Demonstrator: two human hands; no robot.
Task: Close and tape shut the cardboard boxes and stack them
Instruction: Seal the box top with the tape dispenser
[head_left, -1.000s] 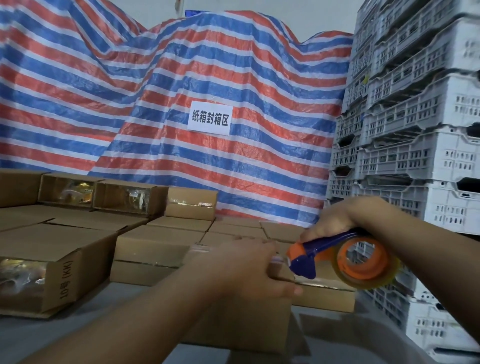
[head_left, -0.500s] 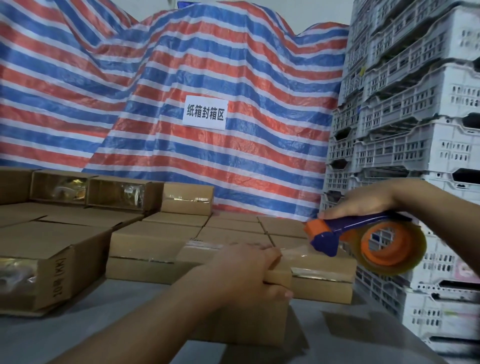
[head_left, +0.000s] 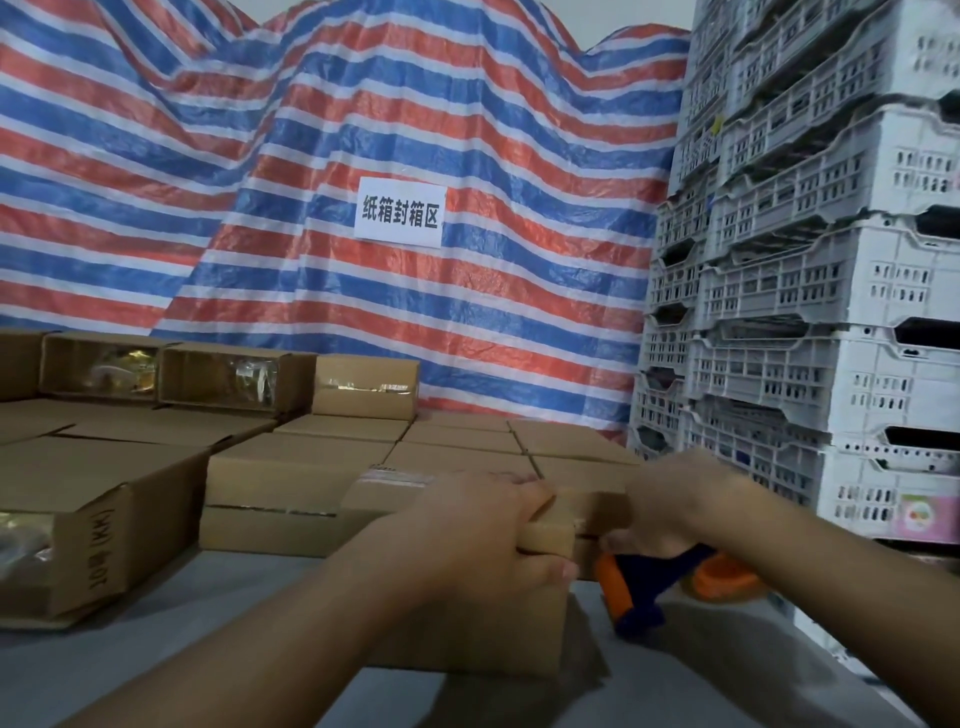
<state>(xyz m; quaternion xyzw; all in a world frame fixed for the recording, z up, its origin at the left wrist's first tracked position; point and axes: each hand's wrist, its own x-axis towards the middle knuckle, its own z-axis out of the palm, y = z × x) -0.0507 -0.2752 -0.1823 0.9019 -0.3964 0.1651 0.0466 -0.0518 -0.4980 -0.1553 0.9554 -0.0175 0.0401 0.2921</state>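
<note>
A small brown cardboard box (head_left: 483, 634) stands on the grey table in front of me. My left hand (head_left: 483, 530) grips its top right edge, thumb on the near face. My right hand (head_left: 675, 509) holds the blue and orange tape dispenser (head_left: 639, 582) low against the box's right side, its orange roll (head_left: 727, 579) behind my wrist. Clear tape shows on the box's top at the far left corner. Several closed boxes (head_left: 306, 467) lie in rows behind it.
A bigger box (head_left: 93, 514) lies on its side at the left, with more open-ended boxes (head_left: 228, 374) behind. White plastic crates (head_left: 810, 291) are stacked high on the right. A striped tarp with a paper sign (head_left: 399, 212) covers the back. Grey table (head_left: 156, 649) shows in front.
My right hand has brought the tape dispenser down from above the box's top right to its right side. My left hand keeps its grip on the box.
</note>
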